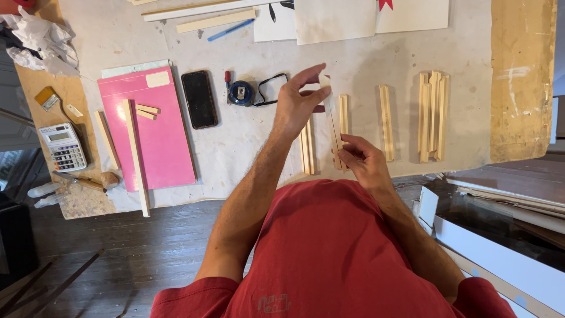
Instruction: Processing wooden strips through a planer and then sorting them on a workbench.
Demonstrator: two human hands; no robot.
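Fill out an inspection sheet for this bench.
Surface: table under a pale, stained sheet.
Job's things: wood strip held at both ends; more strips lie to the right.
Clutter: pink board, phone, tape measure, calculator, brush, blue pen.
Grippers: left hand pinches the strip's top, right hand its bottom.
Cables: nothing seen.
Surroundings: dark plank floor.

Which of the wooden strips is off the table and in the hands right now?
The pale strip pinched at its top by the left hand and at its bottom by the right hand. The others lie flat on the table.
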